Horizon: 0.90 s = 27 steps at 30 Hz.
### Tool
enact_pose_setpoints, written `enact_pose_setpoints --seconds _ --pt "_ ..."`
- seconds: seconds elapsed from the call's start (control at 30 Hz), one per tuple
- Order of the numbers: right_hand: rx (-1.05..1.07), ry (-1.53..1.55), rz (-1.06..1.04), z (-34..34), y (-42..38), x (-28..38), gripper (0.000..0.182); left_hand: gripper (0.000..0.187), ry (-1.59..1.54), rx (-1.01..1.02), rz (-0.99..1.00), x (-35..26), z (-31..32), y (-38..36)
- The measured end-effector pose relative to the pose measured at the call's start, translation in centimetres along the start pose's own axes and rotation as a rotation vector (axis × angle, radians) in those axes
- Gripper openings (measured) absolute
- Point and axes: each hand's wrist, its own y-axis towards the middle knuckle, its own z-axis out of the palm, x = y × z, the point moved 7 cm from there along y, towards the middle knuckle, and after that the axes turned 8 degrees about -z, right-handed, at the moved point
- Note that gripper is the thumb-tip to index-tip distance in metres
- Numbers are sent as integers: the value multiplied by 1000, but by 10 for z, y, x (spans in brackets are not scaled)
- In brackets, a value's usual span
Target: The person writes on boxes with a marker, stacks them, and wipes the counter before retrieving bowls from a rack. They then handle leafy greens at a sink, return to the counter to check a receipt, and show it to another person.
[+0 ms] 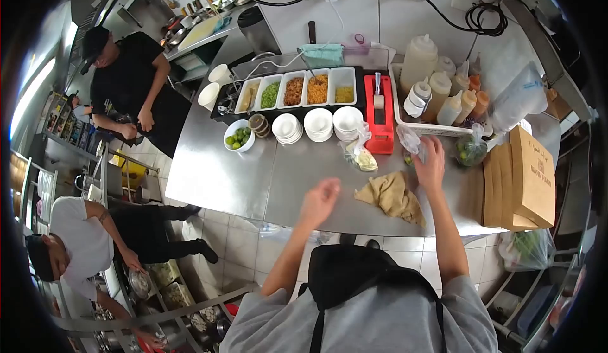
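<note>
Right hand (430, 165) at a small plastic bag (410, 141), grip unclear; left hand (321, 202) blurred, openness unclear; tan cloth (394, 196) between, cardboard boxes (531, 177) rightward.

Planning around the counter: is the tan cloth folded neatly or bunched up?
Bunched up: the tan cloth lies in loose, uneven creases on the metal counter, its outline ragged with no neat folded edges.

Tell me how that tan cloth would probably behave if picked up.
The cloth looks floppy: it lies in loose, crumpled folds, so it would likely sag when lifted. Its low, sprawling shape on the table suggests it wouldn't roll.
</note>
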Motion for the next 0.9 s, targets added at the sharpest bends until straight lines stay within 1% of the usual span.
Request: enact_pose_setpoints --seconds 0.07,0.1,0.13,0.17,0.2,0.23,0.27,0.3,0.33,0.37,0.43,0.47,0.5,0.57,0.6,0.63,0.67,0.7,0.77,0.8,0.83,0.9 --pt "-228 -95 -165 -19 -6 40 41 44 -102 -291 86 23 -37 31" --pt "-232 -99 -165 -13 -11 51 41 51 -162 -405 75 38 -53 49" --pt "-210 32 -226 -3 -15 65 40 59 -222 -520 63 51 -65 65" --pt "-187 163 -285 8 -17 79 39 59 -223 -518 67 60 -66 84" --pt "-194 162 -285 17 -15 91 39 62 -261 -546 43 70 -70 102" --pt "-135 102 -351 29 -11 107 43 66 -300 -575 20 67 -77 112" --pt "-73 41 -418 41 -8 120 46 66 -304 -576 24 64 -80 117" --pt "-76 38 -427 49 -4 126 46 67 -310 -518 26 59 -76 124" --pt "-73 -29 -410 58 1 129 47 68 -319 -462 26 53 -72 129" --pt "-65 -94 -394 67 4 129 47 68 -330 -471 22 49 -71 129" --pt "-49 -115 -410 78 8 131 49 68 -482 -348 59 46 -65 129" --pt "-49 -154 -396 79 10 133 50 72 -434 -331 37 46 -65 128" --pt "-50 -194 -380 80 11 134 51 72 -435 -339 27 48 -67 128" --pt "-48 -185 -361 83 13 136 53 76 -320 -374 -13 67 -65 137" --pt "-78 -181 -344 79 16 139 53 80 -365 -384 64 73 -63 142" --pt "-113 -180 -327 72 21 144 54 80 -369 -383 69 67 -64 138" --pt "-178 -166 -373 65 30 156 43 79 -239 -483 61 56 -69 126" --pt "-180 -171 -371 67 39 155 43 77 -107 -582 52 44 -75 114" --pt "41 -141 -557 92 53 161 30 75 -95 -589 68 27 -77 105" --pt "56 -142 -612 104 56 155 18 73 -79 -600 78 19 -79 101" --pt "48 -140 -613 105 58 154 18 73 -77 -602 87 15 -81 99" --pt "81 -190 -692 111 59 156 15 67 121 -584 187 -3 -80 97"
